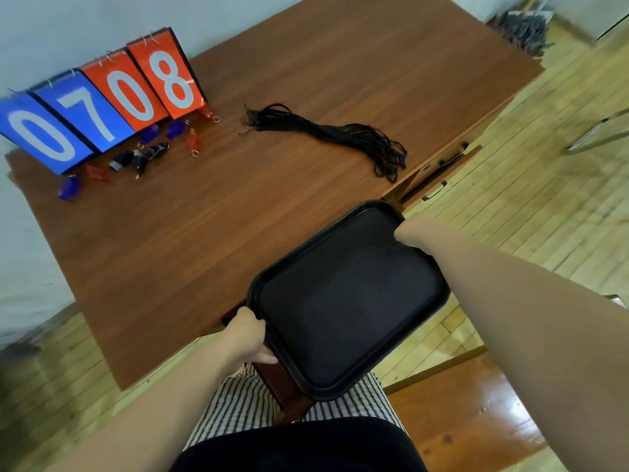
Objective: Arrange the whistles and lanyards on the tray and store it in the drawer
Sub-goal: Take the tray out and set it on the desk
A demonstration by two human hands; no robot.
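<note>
Both hands hold an empty black tray (347,298) over the near edge of the wooden desk (238,206). My left hand (250,337) grips its near-left rim, fingers under and thumb on top. My right hand (410,235) grips the far-right rim, its fingers hidden under the tray. A bundle of black lanyards (333,134) lies on the desk toward the right. Several whistles, blue (69,188), red (193,139) and black (136,160), lie scattered in front of the scoreboard at the far left.
A flip scoreboard (98,103) reading 0708 stands at the desk's back left by the wall. Drawers with dark handles (451,158) are on the desk's right side, one slightly ajar. A wooden chair seat (469,413) is at lower right, and a metal chair leg (599,131) at right.
</note>
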